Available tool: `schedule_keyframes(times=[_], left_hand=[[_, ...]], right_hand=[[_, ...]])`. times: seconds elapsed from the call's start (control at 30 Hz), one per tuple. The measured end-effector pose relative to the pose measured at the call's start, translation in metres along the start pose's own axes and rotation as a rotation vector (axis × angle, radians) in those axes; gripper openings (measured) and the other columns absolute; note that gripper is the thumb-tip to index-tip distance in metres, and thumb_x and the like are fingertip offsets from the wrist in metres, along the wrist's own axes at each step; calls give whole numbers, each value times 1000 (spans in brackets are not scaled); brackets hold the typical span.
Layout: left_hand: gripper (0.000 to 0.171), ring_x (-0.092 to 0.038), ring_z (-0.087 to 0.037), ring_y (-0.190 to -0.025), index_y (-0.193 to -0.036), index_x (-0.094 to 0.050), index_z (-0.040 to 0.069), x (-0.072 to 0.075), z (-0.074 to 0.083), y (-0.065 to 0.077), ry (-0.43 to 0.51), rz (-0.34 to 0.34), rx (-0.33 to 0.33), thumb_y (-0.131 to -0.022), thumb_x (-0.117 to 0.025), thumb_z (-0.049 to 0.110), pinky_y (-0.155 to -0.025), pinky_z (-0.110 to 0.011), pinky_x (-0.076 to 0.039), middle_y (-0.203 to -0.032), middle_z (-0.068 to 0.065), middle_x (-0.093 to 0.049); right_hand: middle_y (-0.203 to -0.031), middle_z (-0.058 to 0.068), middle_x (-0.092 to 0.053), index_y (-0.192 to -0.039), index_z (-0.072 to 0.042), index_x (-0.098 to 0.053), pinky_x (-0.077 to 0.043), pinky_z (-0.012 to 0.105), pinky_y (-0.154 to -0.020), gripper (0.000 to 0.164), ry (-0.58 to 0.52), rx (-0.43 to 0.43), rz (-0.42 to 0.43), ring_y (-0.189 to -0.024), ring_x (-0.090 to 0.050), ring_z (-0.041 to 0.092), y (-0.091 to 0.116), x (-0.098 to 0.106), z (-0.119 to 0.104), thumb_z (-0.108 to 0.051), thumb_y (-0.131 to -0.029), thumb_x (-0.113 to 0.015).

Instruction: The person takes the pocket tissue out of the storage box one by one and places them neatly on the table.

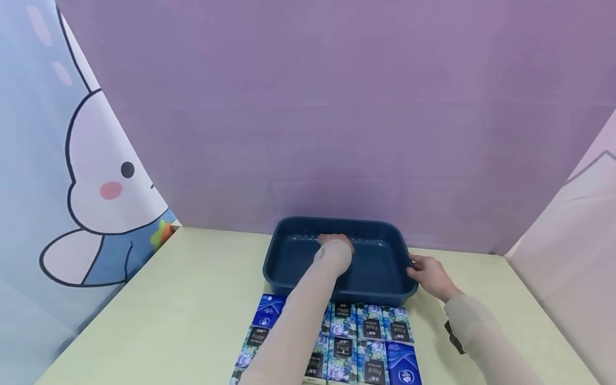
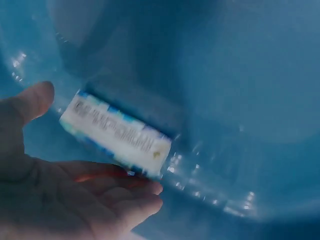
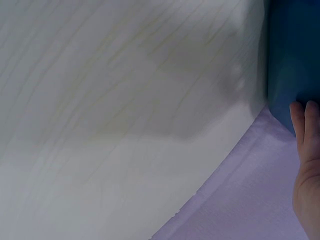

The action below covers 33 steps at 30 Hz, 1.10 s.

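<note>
A dark blue plastic basin point(image 1: 370, 264) stands on the table against the purple backdrop. My left hand point(image 1: 337, 239) reaches inside it, near the far wall. In the left wrist view, a small tissue pack point(image 2: 117, 135) with a white printed side lies just beyond the left fingers point(image 2: 135, 207), blurred; the thumb stands apart from it. At the basin's right end, my right hand point(image 1: 430, 275) touches the rim. Straight fingers point(image 3: 312, 122) rest against the outer wall in the right wrist view; its thumb is hidden there.
Rows of tissue packs point(image 1: 343, 350), blue floral and plain blue, lie in front of the basin, partly hidden by the left sleeve point(image 1: 300, 321). The pale yellow table point(image 1: 178, 305) meets a purple cloth point(image 1: 337, 133) behind and printed cloths at the sides.
</note>
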<state>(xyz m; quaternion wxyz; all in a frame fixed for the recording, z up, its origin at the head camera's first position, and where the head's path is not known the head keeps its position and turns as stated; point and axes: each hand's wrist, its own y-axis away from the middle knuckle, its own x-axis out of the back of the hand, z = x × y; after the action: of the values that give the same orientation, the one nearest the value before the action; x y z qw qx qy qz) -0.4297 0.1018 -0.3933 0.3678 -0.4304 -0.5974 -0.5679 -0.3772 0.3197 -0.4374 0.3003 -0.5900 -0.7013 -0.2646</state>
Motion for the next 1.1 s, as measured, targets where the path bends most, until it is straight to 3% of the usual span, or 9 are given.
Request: schedule_keyframes(times=[0.07,0.2,0.3,0.47,0.63,0.83,0.97,1.1], left_hand=[[60,-19,-32,-139,-145,-27,14,-8,3,-19,2,-21,29,-94,-49,36,-113,-43,-22,-151,-15,-20],[82,-14,-32,-140,-146,-15,1,-24,13,-60,108,-18,162,-90,-43,55,-114,-41,-17,-152,-20,-10],[88,-15,-31,-140,-146,-12,0,-30,17,-68,114,14,201,-88,-40,61,-114,-39,-18,-152,-20,-10],[90,-20,-31,-139,-145,-10,-1,-38,16,-75,128,47,230,-88,-38,63,-113,-39,-23,-151,-21,-10],[87,-27,-29,-137,-145,-13,-1,-40,11,-77,158,52,240,-88,-46,56,-110,-35,-29,-150,-22,-17],[73,-36,-32,-131,-143,-24,-2,-41,5,-77,-60,44,139,-94,-40,49,-106,-37,-35,-146,-22,-29],[69,-33,-31,-133,-143,-28,2,-42,1,-76,-39,64,98,-94,-38,49,-107,-38,-33,-148,-18,-27],[66,-38,-25,-128,-140,-36,5,-44,-3,-75,-47,112,60,-93,-38,51,-105,-36,-37,-142,-15,-36]], right_hand=[[-122,35,-50,-134,14,-34,-52,44,-82,49,3,-2,0,-107,-56,41,0,0,-1,-6,-91,-48],[-122,35,-49,-134,14,-32,-52,44,-82,50,11,3,2,-107,-56,42,1,3,-2,-7,-92,-48],[-121,35,-50,-134,15,-33,-52,44,-81,50,12,9,7,-106,-56,42,2,5,-1,-7,-92,-48],[-121,34,-51,-134,14,-34,-52,43,-82,49,-2,12,9,-107,-57,41,1,3,0,-7,-92,-49],[-121,34,-51,-134,14,-35,-52,43,-82,49,-4,9,5,-107,-57,40,-2,0,1,-8,-91,-49],[-122,34,-51,-134,14,-34,-52,43,-82,49,-2,14,7,-108,-56,41,-2,0,2,-7,-91,-48],[-122,35,-50,-133,15,-34,-51,45,-83,49,-1,16,4,-108,-56,41,-1,0,2,-6,-91,-48],[-123,35,-49,-133,15,-34,-51,45,-84,50,-4,12,-1,-109,-55,41,0,0,1,-7,-91,-48]])
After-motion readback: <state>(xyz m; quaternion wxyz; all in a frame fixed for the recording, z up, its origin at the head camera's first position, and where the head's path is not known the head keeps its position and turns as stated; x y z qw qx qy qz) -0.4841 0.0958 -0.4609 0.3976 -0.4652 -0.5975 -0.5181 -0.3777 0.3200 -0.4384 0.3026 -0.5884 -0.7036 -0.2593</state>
